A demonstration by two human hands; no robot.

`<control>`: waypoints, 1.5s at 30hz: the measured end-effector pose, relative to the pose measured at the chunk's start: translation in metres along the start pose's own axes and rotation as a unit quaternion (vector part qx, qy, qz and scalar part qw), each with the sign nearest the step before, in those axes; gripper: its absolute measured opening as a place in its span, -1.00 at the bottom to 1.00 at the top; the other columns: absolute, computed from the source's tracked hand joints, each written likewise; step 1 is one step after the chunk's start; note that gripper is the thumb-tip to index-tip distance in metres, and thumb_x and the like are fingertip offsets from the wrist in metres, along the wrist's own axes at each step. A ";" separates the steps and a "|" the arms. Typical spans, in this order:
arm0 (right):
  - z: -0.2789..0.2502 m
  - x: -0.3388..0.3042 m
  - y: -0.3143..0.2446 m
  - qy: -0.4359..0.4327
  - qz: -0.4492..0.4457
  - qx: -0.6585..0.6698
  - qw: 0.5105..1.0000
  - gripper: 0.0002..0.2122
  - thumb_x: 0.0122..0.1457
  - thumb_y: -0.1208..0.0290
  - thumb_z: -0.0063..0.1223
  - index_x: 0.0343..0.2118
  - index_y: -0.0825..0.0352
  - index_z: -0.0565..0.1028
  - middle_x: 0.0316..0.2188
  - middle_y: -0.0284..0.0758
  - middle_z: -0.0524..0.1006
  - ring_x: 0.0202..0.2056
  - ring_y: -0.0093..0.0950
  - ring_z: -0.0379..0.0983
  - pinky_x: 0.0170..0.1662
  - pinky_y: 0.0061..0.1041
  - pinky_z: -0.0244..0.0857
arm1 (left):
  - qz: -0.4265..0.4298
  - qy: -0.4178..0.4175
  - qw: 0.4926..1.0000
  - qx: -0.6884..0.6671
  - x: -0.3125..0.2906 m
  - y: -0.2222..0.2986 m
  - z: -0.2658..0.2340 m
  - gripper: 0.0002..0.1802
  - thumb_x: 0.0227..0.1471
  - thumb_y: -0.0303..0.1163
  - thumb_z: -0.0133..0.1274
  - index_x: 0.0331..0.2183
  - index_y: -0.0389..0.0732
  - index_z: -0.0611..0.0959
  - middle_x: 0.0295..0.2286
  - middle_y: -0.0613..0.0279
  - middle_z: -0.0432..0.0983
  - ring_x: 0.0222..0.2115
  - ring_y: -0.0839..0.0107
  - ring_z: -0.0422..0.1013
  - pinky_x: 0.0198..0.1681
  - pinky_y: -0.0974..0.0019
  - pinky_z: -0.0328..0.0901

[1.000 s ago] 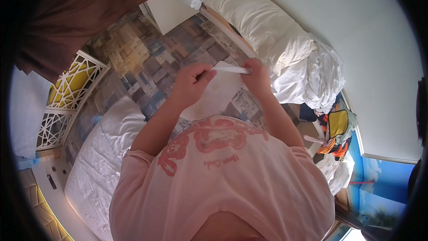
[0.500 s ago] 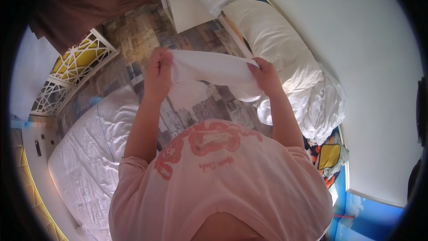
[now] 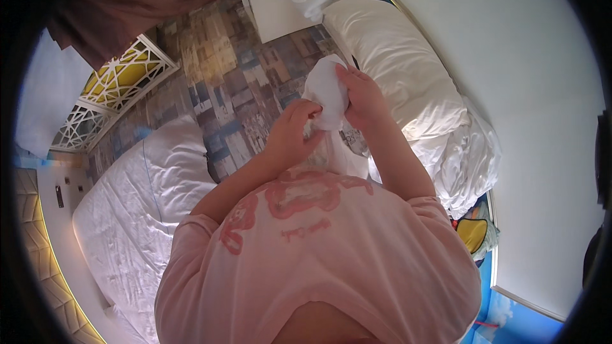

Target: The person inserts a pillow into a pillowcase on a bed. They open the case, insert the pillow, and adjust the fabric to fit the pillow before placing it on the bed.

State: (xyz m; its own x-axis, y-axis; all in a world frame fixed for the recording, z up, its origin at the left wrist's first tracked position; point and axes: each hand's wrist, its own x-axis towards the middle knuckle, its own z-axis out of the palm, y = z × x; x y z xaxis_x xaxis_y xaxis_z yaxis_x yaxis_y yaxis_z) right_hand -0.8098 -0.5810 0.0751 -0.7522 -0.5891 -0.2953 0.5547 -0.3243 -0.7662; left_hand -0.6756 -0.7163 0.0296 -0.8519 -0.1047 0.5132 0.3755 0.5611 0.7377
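Right hand (image 3: 366, 99) and left hand (image 3: 290, 134) at one bunched white cloth (image 3: 331, 97)

Held before the chest of the pink shirt (image 3: 312, 261), the cloth is above the patchwork floor (image 3: 223, 99). The right hand is clamped on its upper right side; the left meets the lower left side, though whether its fingers pinch the fabric I cannot tell. Handling it well, I'd judge, means a matching edge in each hand, light even tension, and the bunching smoothed outward. Counted: two hands, one held cloth, one white-covered bed (image 3: 131, 223) at lower left, one plump white bundle (image 3: 398, 60) at right, one brown drape (image 3: 150, 0).
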 end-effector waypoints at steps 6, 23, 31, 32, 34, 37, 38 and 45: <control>-0.027 -0.013 0.009 -0.017 -0.086 -0.263 0.961 -0.52 0.22 0.35 0.13 0.18 0.37 0.34 -0.25 -0.27 0.56 -0.24 -0.39 0.52 -0.10 -0.43 0.38 | -0.173 -0.019 0.978 -0.115 0.022 0.001 -0.007 -0.85 0.00 -0.50 0.17 -0.31 -0.24 0.59 -0.43 0.15 0.55 -0.41 0.38 0.50 -0.33 0.32 0.38; -0.083 -0.099 -0.012 0.113 -0.108 -0.603 0.782 -0.48 0.03 0.46 0.21 0.12 0.19 0.42 -0.07 -0.13 0.53 -0.05 -0.26 0.51 -0.01 -0.31 0.38 | -0.158 -0.153 0.953 -0.206 0.058 -0.061 0.082 -0.76 -0.02 -0.52 0.11 -0.21 -0.20 0.58 -0.31 0.10 0.54 -0.29 0.17 0.49 -0.19 0.23 0.37; -0.243 -0.110 -0.006 0.243 -0.084 -0.793 0.552 -0.22 -0.03 0.44 0.27 0.29 -0.23 0.25 0.36 -0.22 0.08 0.39 -0.10 -0.10 0.32 0.11 -0.10 | -0.065 -0.255 0.964 -0.049 0.068 -0.021 0.164 -0.59 -0.17 -0.57 0.22 -0.18 -0.19 0.56 -0.22 0.08 0.48 -0.14 0.02 0.43 -0.10 0.12 0.35; -0.265 -0.107 0.003 0.221 -0.095 -0.827 0.507 -0.20 -0.04 0.43 0.29 0.30 -0.29 0.22 0.39 -0.22 0.00 0.40 -0.07 -0.17 0.32 0.16 -0.14 | -0.049 -0.260 0.964 -0.038 0.067 -0.018 0.173 -0.54 -0.18 -0.57 0.23 -0.14 -0.18 0.54 -0.17 0.07 0.45 -0.10 0.00 0.41 -0.09 0.11 0.35; -0.286 -0.101 0.010 0.171 -0.109 -0.871 0.447 -0.24 0.07 0.44 0.10 0.29 -0.46 0.17 0.43 -0.25 -0.07 0.43 -0.07 -0.24 0.32 0.30 -0.27 | -0.032 -0.254 0.966 -0.015 0.069 -0.012 0.189 -0.44 -0.19 -0.57 0.25 -0.07 -0.15 0.49 -0.09 0.06 0.40 -0.03 -0.01 0.36 -0.05 0.10 0.34; -0.315 -0.078 0.029 0.199 -0.227 -0.847 0.437 -0.40 0.09 0.46 0.05 0.17 -0.40 0.39 0.40 -0.33 0.03 0.41 -0.11 -0.16 0.32 0.28 -0.24 | -0.045 -0.227 0.973 0.002 0.068 -0.006 0.203 -0.30 -0.22 -0.58 0.26 0.03 -0.12 0.42 0.00 0.05 0.34 0.04 -0.02 0.31 0.01 0.09 0.32; -0.323 -0.072 0.029 0.194 -0.244 -0.835 0.453 -0.45 0.06 0.47 0.06 0.09 -0.33 0.46 0.34 -0.33 0.14 0.39 -0.16 -0.07 0.32 0.26 -0.21 | -0.062 -0.218 0.974 -0.002 0.069 -0.008 0.204 -0.26 -0.23 -0.59 0.26 0.05 -0.11 0.39 0.01 0.05 0.33 0.05 -0.03 0.31 0.02 0.09 0.32; -0.300 -0.019 -0.034 0.153 -0.386 -0.693 0.590 -0.71 -0.09 0.62 0.08 -0.30 0.10 0.63 -0.31 -0.35 0.60 -0.13 -0.33 0.50 0.15 -0.11 0.19 | -0.025 -0.180 0.981 0.070 0.071 0.003 0.197 -0.08 -0.30 -0.56 0.33 0.17 -0.09 0.37 0.15 0.11 0.27 0.06 -0.01 0.33 0.04 0.13 0.36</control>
State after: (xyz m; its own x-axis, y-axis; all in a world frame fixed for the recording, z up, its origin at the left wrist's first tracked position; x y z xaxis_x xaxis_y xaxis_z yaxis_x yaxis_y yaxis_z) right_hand -0.9216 -0.3369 -0.0642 -0.7372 -0.4313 0.5202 -0.6582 0.6324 -0.4085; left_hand -0.8066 -0.5605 -0.0178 -0.9512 0.1471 0.2714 0.2974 0.6722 0.6780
